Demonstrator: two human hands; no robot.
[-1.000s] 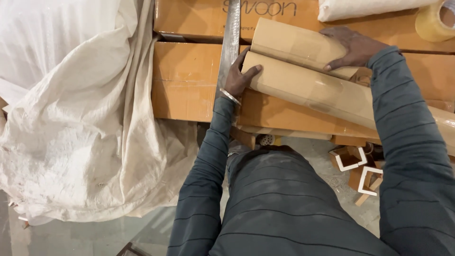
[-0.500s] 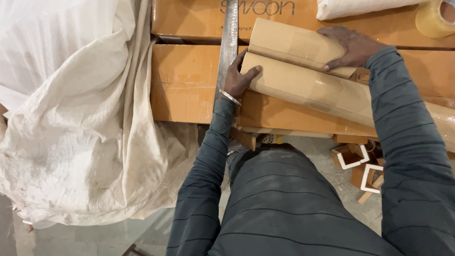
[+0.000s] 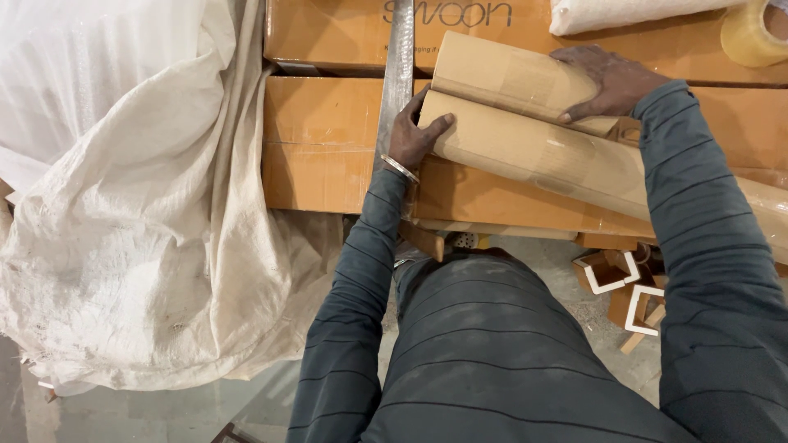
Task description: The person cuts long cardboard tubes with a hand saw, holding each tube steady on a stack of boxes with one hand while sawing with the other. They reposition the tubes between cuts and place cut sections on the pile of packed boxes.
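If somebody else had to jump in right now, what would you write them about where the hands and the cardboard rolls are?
Left hand: its grip presses the near end of the front cardboard roll, beside the metal strip.
Right hand: lies flat on top of the back cardboard roll.
Both rolls lie side by side on the flat cardboard boxes.
A tape roll sits at the far right; a white sack is heaped on the left.
Done: both rolls look wrapped in brown card.
Left: cannot tell from this view whether any seam is taped.
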